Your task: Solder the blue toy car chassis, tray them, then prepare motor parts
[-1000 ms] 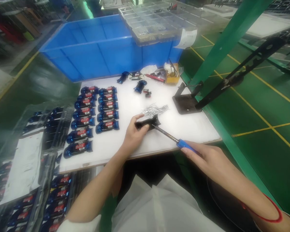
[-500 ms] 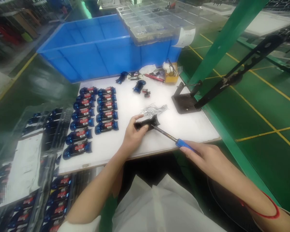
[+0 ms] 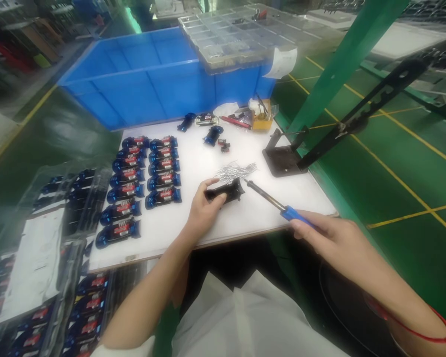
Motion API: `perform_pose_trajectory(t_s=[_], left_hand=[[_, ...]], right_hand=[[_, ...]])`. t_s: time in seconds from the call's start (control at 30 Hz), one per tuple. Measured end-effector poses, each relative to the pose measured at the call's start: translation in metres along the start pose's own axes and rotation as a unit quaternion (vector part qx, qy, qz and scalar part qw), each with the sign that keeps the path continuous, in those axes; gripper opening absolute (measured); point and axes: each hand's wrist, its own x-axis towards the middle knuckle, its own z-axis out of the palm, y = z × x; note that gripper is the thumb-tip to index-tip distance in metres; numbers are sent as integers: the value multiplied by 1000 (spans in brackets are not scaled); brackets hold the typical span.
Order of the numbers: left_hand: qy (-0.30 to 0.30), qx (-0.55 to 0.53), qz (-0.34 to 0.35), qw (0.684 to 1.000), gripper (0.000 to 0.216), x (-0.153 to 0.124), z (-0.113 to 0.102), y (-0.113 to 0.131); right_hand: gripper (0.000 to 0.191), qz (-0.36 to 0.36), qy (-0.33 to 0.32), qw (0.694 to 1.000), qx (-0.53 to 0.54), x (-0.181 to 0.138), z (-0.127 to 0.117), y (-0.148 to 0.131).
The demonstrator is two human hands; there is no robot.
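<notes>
My left hand (image 3: 204, 210) grips a black toy-car part (image 3: 226, 191) resting on the white table (image 3: 252, 213). My right hand (image 3: 330, 238) holds the blue handle of a soldering iron (image 3: 278, 203). Its metal tip points up-left and sits a short way right of the black part, not touching it. A heap of thin metal pins (image 3: 235, 171) lies just behind the part.
Two rows of blue toy cars (image 3: 141, 181) lie on the table's left. Loose car parts (image 3: 212, 133) and a yellow box (image 3: 262, 119) sit at the back. A black stand (image 3: 282, 158) is at right. A blue crate (image 3: 152, 79) holds a clear compartment case (image 3: 241, 34). Bagged cars (image 3: 40, 258) lie left.
My right hand has drawn the soldering iron back to the right, so its tip has come off the black part. My left hand keeps the part in place.
</notes>
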Motion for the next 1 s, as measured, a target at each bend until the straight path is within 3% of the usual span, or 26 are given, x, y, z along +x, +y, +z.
perform_pose_trajectory(t_s=[0.3, 0.47, 0.57, 0.67, 0.8, 0.9, 1.0], left_hand=[[2, 4, 10, 1000, 40, -2, -1, -1], [10, 59, 72, 996, 37, -10, 2, -2], [5, 123, 144, 982, 35, -19, 5, -2], [-11, 201, 259, 945, 38, -26, 6, -4], [-61, 277, 432, 856, 45, -28, 7, -4], [-88, 317, 484, 811, 46, -26, 8, -5], [-93, 348, 492, 793, 42, -26, 9, -8]], right_hand=[[41, 44, -22, 978, 202, 33, 18, -3], [48, 79, -33, 948, 305, 55, 35, -16], [44, 83, -49, 930, 355, 65, 42, -22], [41, 77, -84, 920, 376, 71, 46, -25], [42, 73, -98, 905, 408, 73, 48, -27], [42, 79, -102, 897, 422, 71, 48, -29], [42, 85, -95, 896, 426, 70, 48, -30]])
